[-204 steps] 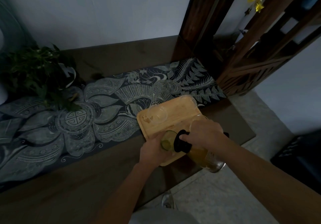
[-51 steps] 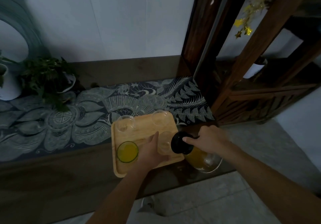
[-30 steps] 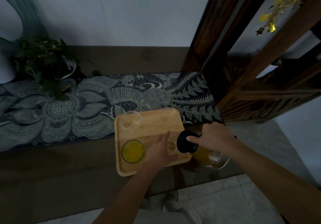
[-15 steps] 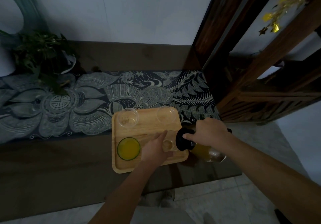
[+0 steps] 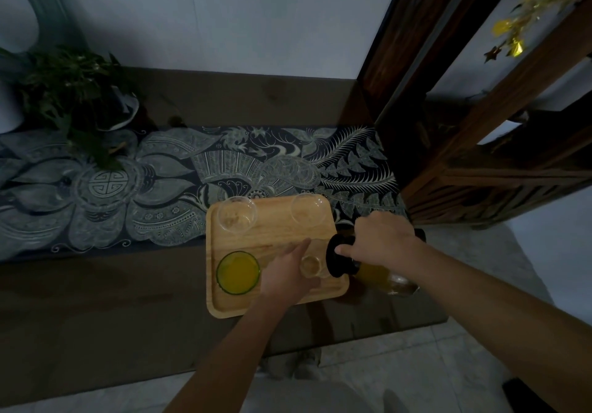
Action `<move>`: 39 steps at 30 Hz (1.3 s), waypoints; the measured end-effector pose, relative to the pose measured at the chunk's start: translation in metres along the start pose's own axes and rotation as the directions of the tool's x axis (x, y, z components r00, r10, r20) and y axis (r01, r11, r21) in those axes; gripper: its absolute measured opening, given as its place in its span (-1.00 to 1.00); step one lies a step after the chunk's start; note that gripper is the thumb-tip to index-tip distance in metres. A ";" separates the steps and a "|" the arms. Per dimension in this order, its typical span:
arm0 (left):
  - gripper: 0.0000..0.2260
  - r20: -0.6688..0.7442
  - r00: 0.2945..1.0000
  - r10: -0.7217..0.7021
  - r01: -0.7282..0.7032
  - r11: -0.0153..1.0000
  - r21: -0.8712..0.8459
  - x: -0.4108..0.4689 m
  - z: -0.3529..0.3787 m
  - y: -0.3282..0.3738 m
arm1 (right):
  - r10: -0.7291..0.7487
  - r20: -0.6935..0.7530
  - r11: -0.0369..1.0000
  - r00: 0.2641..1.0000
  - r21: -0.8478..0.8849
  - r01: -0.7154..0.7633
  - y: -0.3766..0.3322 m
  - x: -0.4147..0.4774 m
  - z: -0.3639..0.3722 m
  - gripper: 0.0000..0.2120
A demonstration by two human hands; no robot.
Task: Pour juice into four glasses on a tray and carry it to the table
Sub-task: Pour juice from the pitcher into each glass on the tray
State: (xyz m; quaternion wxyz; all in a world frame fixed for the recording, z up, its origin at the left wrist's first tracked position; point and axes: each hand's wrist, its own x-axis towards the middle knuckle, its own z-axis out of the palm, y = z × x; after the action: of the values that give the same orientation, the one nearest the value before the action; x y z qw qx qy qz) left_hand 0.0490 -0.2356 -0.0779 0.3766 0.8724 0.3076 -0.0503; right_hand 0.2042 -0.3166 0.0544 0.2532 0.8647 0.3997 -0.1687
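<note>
A wooden tray (image 5: 275, 308) lies on the dark counter with several glasses on it. The front-left glass (image 5: 238, 272) is full of orange juice. Two empty glasses stand at the back, one left (image 5: 237, 216) and one right (image 5: 309, 210). My left hand (image 5: 288, 276) wraps the front-right glass (image 5: 310, 266), which looks empty. My right hand (image 5: 381, 239) grips the juice pitcher (image 5: 384, 279) by its handle. The pitcher is tilted, its black lid (image 5: 340, 257) at the rim of that glass.
A patterned dark runner (image 5: 160, 188) covers the counter behind the tray. A potted plant (image 5: 73, 92) stands at the back left. A dark wooden shelf unit (image 5: 480, 140) rises at the right. Pale floor tiles lie beyond the counter's front edge.
The first glass has been filled since the earliest frame. My left hand moved to the front-right glass and the pitcher's lid came up to it. In the last half second little has moved.
</note>
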 end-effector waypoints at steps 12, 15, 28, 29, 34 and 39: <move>-0.14 0.004 1.000 0.004 -0.004 1.000 -0.015 0.000 0.002 -0.002 | 0.015 0.041 0.999 0.999 -0.048 -0.013 -0.010 -0.001 -0.007 -0.34; -0.14 0.003 1.000 0.002 -0.002 1.000 -0.005 0.001 0.002 -0.002 | 0.011 0.040 0.998 0.999 -0.066 -0.008 -0.011 -0.001 -0.009 -0.34; -0.14 0.021 1.000 -0.004 0.003 1.000 0.008 0.003 0.001 -0.003 | 0.001 0.054 0.996 0.999 -0.087 0.004 -0.015 -0.007 -0.015 -0.34; -0.14 0.021 1.000 -0.004 0.004 1.000 0.008 0.003 0.001 -0.003 | 0.002 0.057 0.996 0.998 -0.087 0.003 -0.016 -0.007 -0.016 -0.34; -0.14 0.021 1.000 0.004 -0.004 1.000 0.007 0.004 0.001 -0.003 | 0.000 0.057 0.997 0.998 -0.075 0.004 -0.017 -0.007 -0.017 -0.36; -0.13 0.023 1.000 -0.001 0.001 1.000 0.022 0.005 0.002 -0.004 | 0.001 0.064 0.998 0.998 -0.057 0.003 -0.019 -0.005 -0.016 -0.39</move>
State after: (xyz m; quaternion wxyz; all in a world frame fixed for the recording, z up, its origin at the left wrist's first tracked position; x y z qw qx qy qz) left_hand 0.0508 -0.2327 -0.0834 0.3707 0.8756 0.3029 -0.0640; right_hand 0.1880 -0.3003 0.0646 0.2903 0.8511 0.3964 -0.1851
